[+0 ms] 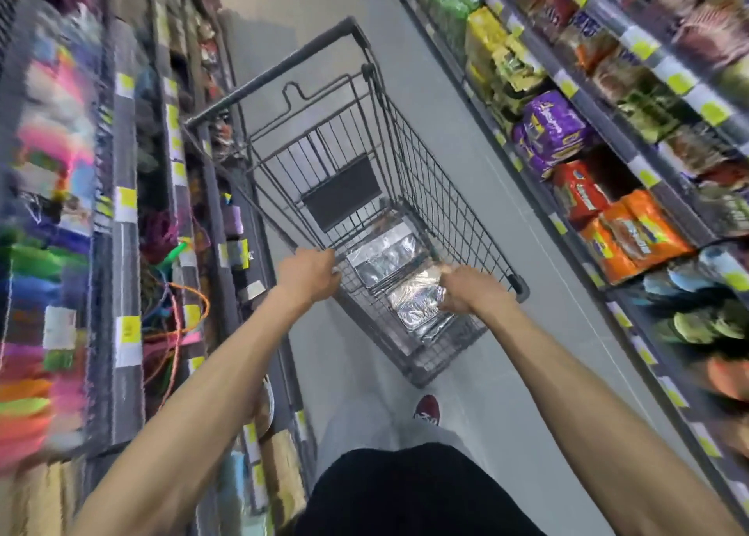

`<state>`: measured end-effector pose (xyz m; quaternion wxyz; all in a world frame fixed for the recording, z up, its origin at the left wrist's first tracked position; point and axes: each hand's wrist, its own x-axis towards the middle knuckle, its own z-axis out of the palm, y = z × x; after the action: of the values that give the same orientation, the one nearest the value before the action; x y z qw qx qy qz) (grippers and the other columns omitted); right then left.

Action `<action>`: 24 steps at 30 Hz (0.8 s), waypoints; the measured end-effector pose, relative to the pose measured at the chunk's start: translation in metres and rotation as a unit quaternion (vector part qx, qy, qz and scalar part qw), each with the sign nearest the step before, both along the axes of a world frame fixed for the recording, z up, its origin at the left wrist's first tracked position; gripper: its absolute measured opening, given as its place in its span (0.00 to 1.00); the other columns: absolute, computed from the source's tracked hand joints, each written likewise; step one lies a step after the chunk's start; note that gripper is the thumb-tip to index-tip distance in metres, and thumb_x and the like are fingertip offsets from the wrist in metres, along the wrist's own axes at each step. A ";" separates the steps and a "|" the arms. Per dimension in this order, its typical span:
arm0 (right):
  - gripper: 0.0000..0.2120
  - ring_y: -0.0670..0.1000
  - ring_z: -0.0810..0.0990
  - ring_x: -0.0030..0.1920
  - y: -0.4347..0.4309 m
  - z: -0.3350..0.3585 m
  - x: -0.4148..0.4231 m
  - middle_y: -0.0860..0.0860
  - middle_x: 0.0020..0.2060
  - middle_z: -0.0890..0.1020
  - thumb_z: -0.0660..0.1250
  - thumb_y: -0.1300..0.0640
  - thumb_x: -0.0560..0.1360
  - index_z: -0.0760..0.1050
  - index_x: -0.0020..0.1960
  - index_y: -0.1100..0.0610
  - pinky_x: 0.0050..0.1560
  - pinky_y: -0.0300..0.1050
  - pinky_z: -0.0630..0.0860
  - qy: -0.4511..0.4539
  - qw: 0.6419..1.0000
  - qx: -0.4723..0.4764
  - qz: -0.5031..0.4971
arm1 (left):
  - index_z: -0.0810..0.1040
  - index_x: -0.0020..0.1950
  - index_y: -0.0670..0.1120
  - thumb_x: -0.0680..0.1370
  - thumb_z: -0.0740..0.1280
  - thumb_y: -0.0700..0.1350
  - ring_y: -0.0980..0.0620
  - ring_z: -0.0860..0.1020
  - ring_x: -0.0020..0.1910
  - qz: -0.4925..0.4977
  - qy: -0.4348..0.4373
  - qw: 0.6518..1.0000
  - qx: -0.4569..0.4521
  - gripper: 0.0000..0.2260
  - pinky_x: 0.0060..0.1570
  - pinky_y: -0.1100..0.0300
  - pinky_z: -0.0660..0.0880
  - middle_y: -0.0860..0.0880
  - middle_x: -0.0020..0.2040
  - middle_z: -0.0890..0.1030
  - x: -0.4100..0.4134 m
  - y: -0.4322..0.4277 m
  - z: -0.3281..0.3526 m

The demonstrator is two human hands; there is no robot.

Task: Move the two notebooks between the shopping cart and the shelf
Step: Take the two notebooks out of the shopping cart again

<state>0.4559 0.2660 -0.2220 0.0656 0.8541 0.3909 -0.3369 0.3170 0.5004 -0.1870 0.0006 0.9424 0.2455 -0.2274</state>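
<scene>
L hand (310, 271), R hand (466, 292) grip cart (454, 207) rim.

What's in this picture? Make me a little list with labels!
place: shop aisle between stocked shelves
cart: grey wire shopping cart
inside cart: two shiny plastic-wrapped notebooks
left hand: grips the cart's near rim
right hand: fingers curled at the rim beside a notebook; what it holds is unclear
</scene>
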 end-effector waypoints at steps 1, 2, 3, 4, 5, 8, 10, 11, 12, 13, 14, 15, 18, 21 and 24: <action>0.21 0.56 0.80 0.60 0.002 -0.005 0.004 0.56 0.65 0.78 0.68 0.47 0.78 0.75 0.65 0.58 0.60 0.51 0.77 0.008 1.000 -0.006 -0.008 | 0.73 0.58 0.43 0.81 0.59 0.52 0.39 0.77 0.58 -0.006 0.008 1.000 -0.005 0.14 0.49 0.48 0.75 0.41 0.56 0.81 0.009 0.004 -0.005; 0.19 0.55 0.81 0.57 0.003 -0.012 0.007 0.55 0.62 0.80 0.68 0.46 0.78 0.76 0.62 0.58 0.57 0.50 0.78 0.016 1.000 -0.015 -0.017 | 0.73 0.58 0.43 0.81 0.59 0.51 0.39 0.77 0.58 -0.010 0.019 1.000 -0.011 0.14 0.51 0.47 0.74 0.41 0.56 0.80 0.019 0.009 -0.010; 0.18 0.55 0.81 0.55 0.004 -0.019 0.010 0.54 0.58 0.81 0.68 0.45 0.78 0.77 0.60 0.58 0.55 0.50 0.79 0.021 0.999 -0.023 -0.023 | 0.73 0.58 0.42 0.81 0.59 0.50 0.38 0.77 0.58 -0.016 0.026 0.999 -0.015 0.14 0.52 0.47 0.74 0.40 0.56 0.80 0.028 0.014 -0.016; 0.17 0.54 0.82 0.53 0.006 -0.025 0.013 0.52 0.56 0.81 0.68 0.45 0.77 0.78 0.57 0.58 0.52 0.49 0.80 0.027 0.999 -0.030 -0.035 | 0.73 0.59 0.42 0.82 0.59 0.50 0.38 0.77 0.58 -0.022 0.034 0.999 -0.015 0.14 0.53 0.47 0.74 0.40 0.57 0.80 0.038 0.018 -0.022; 0.16 0.53 0.81 0.51 0.008 -0.031 0.015 0.51 0.54 0.80 0.69 0.46 0.77 0.78 0.57 0.57 0.48 0.48 0.80 0.033 0.997 -0.037 -0.052 | 0.74 0.60 0.42 0.82 0.59 0.51 0.38 0.77 0.58 -0.033 0.041 0.998 -0.017 0.14 0.53 0.46 0.74 0.40 0.57 0.80 0.047 0.025 -0.029; 0.16 0.51 0.80 0.51 0.018 -0.054 0.020 0.51 0.53 0.80 0.71 0.52 0.76 0.77 0.61 0.55 0.46 0.45 0.75 0.056 0.989 -0.042 -0.129 | 0.74 0.59 0.42 0.81 0.60 0.51 0.39 0.78 0.56 -0.049 0.062 0.996 -0.041 0.14 0.53 0.45 0.75 0.40 0.55 0.80 0.075 0.050 -0.056; 0.17 0.53 0.81 0.55 0.027 -0.072 0.022 0.53 0.57 0.80 0.69 0.54 0.77 0.75 0.65 0.56 0.52 0.46 0.77 0.068 0.983 -0.033 -0.169 | 0.75 0.57 0.41 0.80 0.60 0.50 0.40 0.78 0.50 -0.059 0.082 0.993 -0.059 0.14 0.50 0.46 0.78 0.41 0.51 0.80 0.088 0.069 -0.079; 0.18 0.54 0.81 0.56 0.031 -0.080 0.022 0.54 0.59 0.80 0.68 0.54 0.78 0.74 0.66 0.57 0.55 0.48 0.77 0.069 0.979 -0.029 -0.188 | 0.76 0.57 0.41 0.80 0.61 0.50 0.41 0.77 0.47 -0.068 0.093 0.991 -0.069 0.14 0.49 0.46 0.79 0.41 0.49 0.80 0.094 0.079 -0.091; 0.19 0.55 0.80 0.58 0.036 -0.090 0.020 0.55 0.61 0.79 0.68 0.54 0.78 0.74 0.67 0.57 0.59 0.51 0.77 0.071 0.974 -0.029 -0.213 | 0.76 0.56 0.41 0.79 0.61 0.50 0.41 0.77 0.47 -0.073 0.111 0.988 -0.077 0.14 0.49 0.46 0.79 0.40 0.50 0.81 0.101 0.088 -0.102; 0.20 0.56 0.79 0.60 0.042 -0.100 0.017 0.56 0.62 0.79 0.68 0.53 0.78 0.73 0.68 0.57 0.62 0.54 0.76 0.079 0.968 -0.036 -0.238 | 0.76 0.57 0.41 0.79 0.61 0.51 0.40 0.78 0.49 -0.076 0.128 0.985 -0.085 0.15 0.50 0.46 0.78 0.39 0.53 0.81 0.107 0.097 -0.112; 0.20 0.57 0.78 0.62 0.048 -0.110 0.015 0.56 0.63 0.78 0.68 0.52 0.78 0.73 0.68 0.56 0.64 0.56 0.74 0.090 0.962 -0.049 -0.254 | 0.76 0.59 0.42 0.79 0.61 0.52 0.38 0.79 0.53 -0.075 0.147 0.982 -0.088 0.16 0.51 0.45 0.76 0.39 0.55 0.81 0.113 0.106 -0.121; 0.21 0.59 0.76 0.64 0.055 -0.119 0.012 0.57 0.65 0.77 0.68 0.50 0.78 0.73 0.69 0.56 0.67 0.59 0.72 0.099 0.958 -0.064 -0.262 | 0.75 0.61 0.43 0.79 0.61 0.53 0.38 0.79 0.56 -0.076 0.165 0.979 -0.090 0.17 0.53 0.45 0.76 0.40 0.57 0.80 0.119 0.115 -0.130; 0.22 0.61 0.72 0.69 0.073 -0.153 0.011 0.58 0.72 0.71 0.66 0.52 0.80 0.70 0.72 0.53 0.70 0.63 0.69 0.124 0.945 -0.083 -0.293 | 0.75 0.63 0.42 0.78 0.62 0.49 0.38 0.79 0.59 -0.094 0.199 0.970 -0.106 0.17 0.56 0.47 0.75 0.39 0.60 0.80 0.140 0.134 -0.151; 0.17 0.59 0.78 0.62 0.090 -0.185 0.010 0.58 0.64 0.75 0.66 0.55 0.79 0.74 0.68 0.52 0.60 0.56 0.78 0.136 0.931 -0.085 -0.329 | 0.77 0.62 0.42 0.77 0.62 0.45 0.37 0.78 0.60 -0.091 0.208 0.967 -0.115 0.16 0.57 0.45 0.76 0.38 0.60 0.80 0.158 0.149 -0.173; 0.13 0.57 0.80 0.54 0.102 -0.213 0.008 0.57 0.56 0.78 0.66 0.57 0.79 0.76 0.64 0.55 0.52 0.52 0.79 0.124 0.910 -0.101 -0.382 | 0.77 0.60 0.41 0.77 0.63 0.44 0.37 0.79 0.57 -0.089 0.207 0.967 -0.122 0.14 0.55 0.46 0.77 0.38 0.58 0.81 0.172 0.159 -0.198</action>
<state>0.4638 0.3681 -0.4353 -0.0313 0.8783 0.0041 -0.4771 0.4891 0.6590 -0.3852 0.0444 0.8855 0.1259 -0.4451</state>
